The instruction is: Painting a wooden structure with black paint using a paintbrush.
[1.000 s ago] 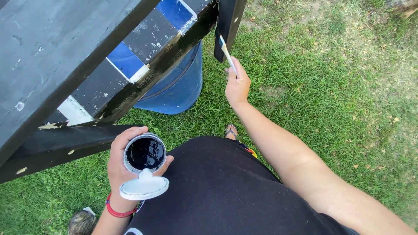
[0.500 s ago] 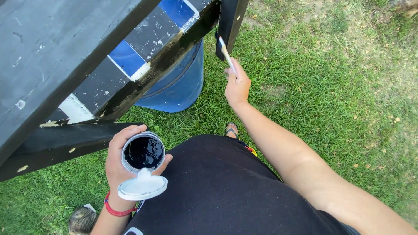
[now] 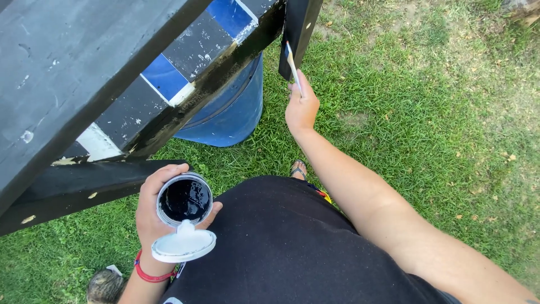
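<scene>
Nearest to us, our left hand [image 3: 151, 211] is curled around one small round tub of black paint [image 3: 184, 199], fingers wrapped about its side, thumb on the near rim; its one white hinged lid [image 3: 184, 246] hangs open toward us, just under the tub. One red band [image 3: 151, 275] circles that wrist. Below lies our black shirt [image 3: 281, 242], and we can see two feet on the grass [image 3: 427, 112]: one sandalled foot [image 3: 298, 168] past the shirt's edge, another [image 3: 104, 286] at the bottom left. Farther out, our right hand [image 3: 301, 108] is closed around the handle of one slim paintbrush [image 3: 293, 67], its tip touching the black wooden post [image 3: 299, 28]. Over to the left runs the black-painted wooden structure [image 3: 73, 62] with two blue patches, and beneath it stands one blue barrel [image 3: 228, 115] on the grass.
</scene>
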